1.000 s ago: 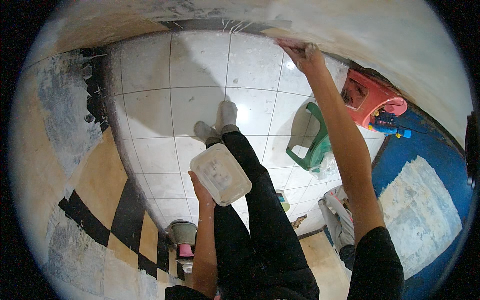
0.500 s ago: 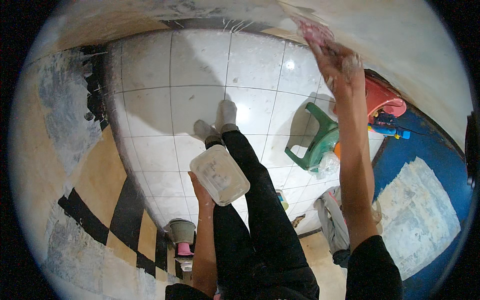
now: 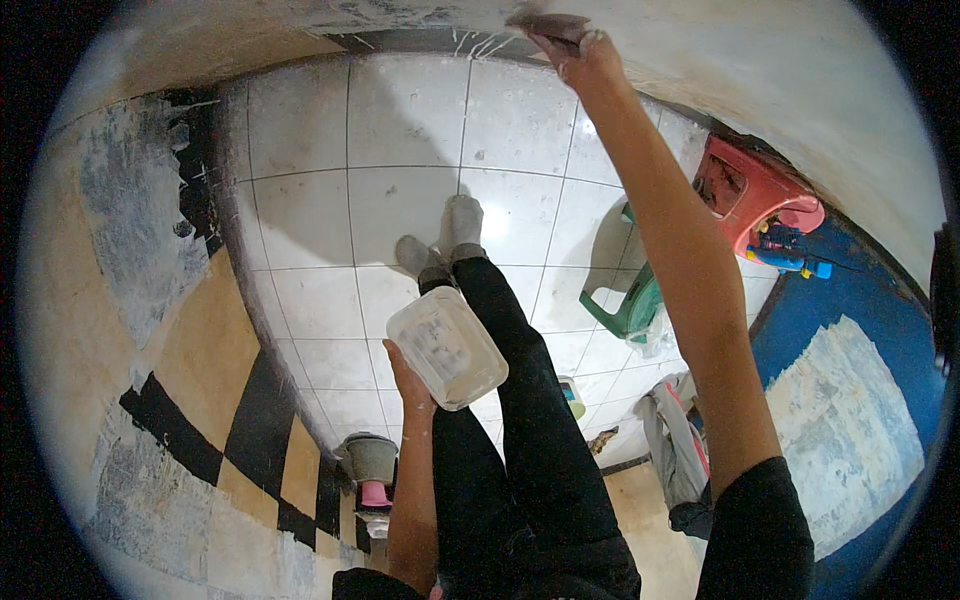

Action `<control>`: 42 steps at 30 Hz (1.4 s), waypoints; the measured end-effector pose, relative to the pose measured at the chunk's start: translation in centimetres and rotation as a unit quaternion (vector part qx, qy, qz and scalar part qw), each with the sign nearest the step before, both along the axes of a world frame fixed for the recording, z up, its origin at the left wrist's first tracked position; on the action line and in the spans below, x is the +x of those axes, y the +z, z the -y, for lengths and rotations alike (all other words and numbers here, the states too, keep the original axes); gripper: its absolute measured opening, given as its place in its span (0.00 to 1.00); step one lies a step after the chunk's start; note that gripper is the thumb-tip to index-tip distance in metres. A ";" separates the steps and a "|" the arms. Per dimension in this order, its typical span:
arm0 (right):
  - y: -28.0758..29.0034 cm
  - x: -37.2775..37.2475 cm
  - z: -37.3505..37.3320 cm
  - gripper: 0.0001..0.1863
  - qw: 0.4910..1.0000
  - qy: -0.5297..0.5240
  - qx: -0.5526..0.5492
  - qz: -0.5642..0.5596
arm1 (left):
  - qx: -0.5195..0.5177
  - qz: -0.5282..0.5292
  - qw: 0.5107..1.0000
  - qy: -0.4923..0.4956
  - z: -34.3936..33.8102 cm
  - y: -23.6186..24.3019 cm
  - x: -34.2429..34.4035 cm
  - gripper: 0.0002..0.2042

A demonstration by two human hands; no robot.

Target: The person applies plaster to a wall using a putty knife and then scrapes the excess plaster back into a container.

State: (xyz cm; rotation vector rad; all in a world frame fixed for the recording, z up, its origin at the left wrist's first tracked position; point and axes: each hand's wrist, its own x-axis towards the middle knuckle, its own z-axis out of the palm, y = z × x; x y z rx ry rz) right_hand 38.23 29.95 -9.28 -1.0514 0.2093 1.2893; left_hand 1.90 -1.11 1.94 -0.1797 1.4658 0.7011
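Observation:
My left hand (image 3: pixel 410 380) grips a translucent plastic tub (image 3: pixel 448 350) by its near left side, above my legs. Whitish residue coats the tub. My right arm stretches far forward, and my right hand (image 3: pixel 585 65) is closed on a flat brownish putty scraper (image 3: pixel 553 26). The scraper lies against or very close to the pale wall (image 3: pixel 700 45) at the top; actual contact is hard to tell. White smears mark the fingers of my right hand.
A green plastic stool (image 3: pixel 630 305) and a red stool (image 3: pixel 765 195) stand to the right, with tools on the red one. A grey bucket (image 3: pixel 368 460) is at lower left. Patchy whitish coating covers the left wall (image 3: pixel 140 230) and part of the blue surface (image 3: pixel 790 310) at right.
My right hand has swept left along the wall with the scraper, and my forearm now slants across the green stool. The tub stays in my left hand, nearly unmoved.

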 end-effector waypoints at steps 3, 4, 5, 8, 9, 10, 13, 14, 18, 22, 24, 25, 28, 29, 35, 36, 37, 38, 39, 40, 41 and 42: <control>-0.5 8.0 0.9 0.24 0.982 0.125 0.134 0.047 | 0.012 0.056 0.998 -0.029 -0.6 -1.1 2.1 0.37; 2.1 3.4 0.4 0.18 0.997 0.029 0.071 -0.025 | 0.017 0.042 0.999 -0.021 0.2 -0.7 0.3 0.38; 5.2 2.4 0.7 0.19 0.997 0.019 0.057 -0.047 | 0.024 0.052 0.998 -0.023 0.4 -0.6 0.0 0.38; 13.8 1.1 2.7 0.21 0.999 0.014 0.037 -0.034 | 0.023 0.075 0.997 -0.027 -0.2 -0.4 0.8 0.38; 16.7 0.3 3.8 0.21 0.998 0.037 0.044 0.011 | 0.021 0.080 0.996 -0.023 -0.3 -0.5 1.1 0.37; 18.6 -0.4 4.8 0.21 0.996 0.059 0.050 0.054 | 0.020 0.084 0.996 -0.019 -0.5 -0.5 1.3 0.36; 19.4 0.3 9.6 0.19 0.997 0.024 0.043 0.055 | 0.031 0.105 0.994 -0.002 -0.5 -0.8 2.3 0.35; 19.1 1.3 11.8 0.19 0.997 0.010 0.039 0.058 | 0.036 0.117 0.992 0.002 -0.4 -1.1 2.9 0.35; 16.7 2.9 16.5 0.18 0.996 -0.048 -0.027 0.064 | 0.034 0.135 0.990 -0.002 1.6 -2.8 4.4 0.37; 8.1 8.0 18.1 0.19 0.997 -0.045 -0.016 0.056 | 0.040 0.101 0.993 -0.036 3.4 -2.5 6.1 0.37; 4.0 11.5 17.3 0.19 0.997 -0.035 -0.018 0.059 | 0.031 0.097 0.994 -0.032 4.7 -2.4 6.8 0.37; 2.7 12.1 16.2 0.20 0.992 -0.016 -0.022 0.120 | 0.020 0.101 0.994 -0.020 5.3 -2.4 6.6 0.37; 0.8 15.6 11.4 0.22 0.982 -0.017 -0.051 0.183 | 0.016 0.090 0.995 -0.030 5.8 -3.0 7.5 0.37; 0.6 17.1 10.6 0.23 0.980 -0.026 -0.066 0.186 | 0.017 0.084 0.995 -0.042 5.8 -3.1 8.2 0.37; 6.9 14.4 12.3 0.21 0.819 0.251 0.109 0.505 | 0.008 0.043 0.999 0.001 7.3 -1.9 9.7 0.36; 8.6 13.4 13.9 0.22 0.773 0.279 0.122 0.557 | 0.010 0.041 0.999 -0.005 7.7 -1.9 10.1 0.36; 10.0 12.2 15.4 0.24 0.815 0.236 0.103 0.520 | 0.010 0.040 0.999 -0.011 8.1 -1.8 10.5 0.36; 9.5 12.6 16.3 0.24 0.873 0.208 0.075 0.435 | 0.002 0.050 0.999 -0.005 8.4 -2.0 11.4 0.36; 9.1 12.7 16.9 0.24 0.923 0.165 0.052 0.344 | 0.001 0.055 0.998 0.004 8.4 -1.7 12.0 0.36; 7.5 13.4 17.5 0.21 0.971 0.131 0.027 0.200 | 0.002 0.062 0.998 0.010 8.4 -1.7 12.6 0.36; 5.8 14.2 17.7 0.19 0.994 0.094 0.001 0.051 | 0.009 0.055 0.998 0.006 8.6 -1.8 13.2 0.36; 4.3 14.1 17.0 0.19 0.995 0.083 -0.031 0.045 | 0.014 0.043 0.999 0.005 9.0 -2.0 13.5 0.36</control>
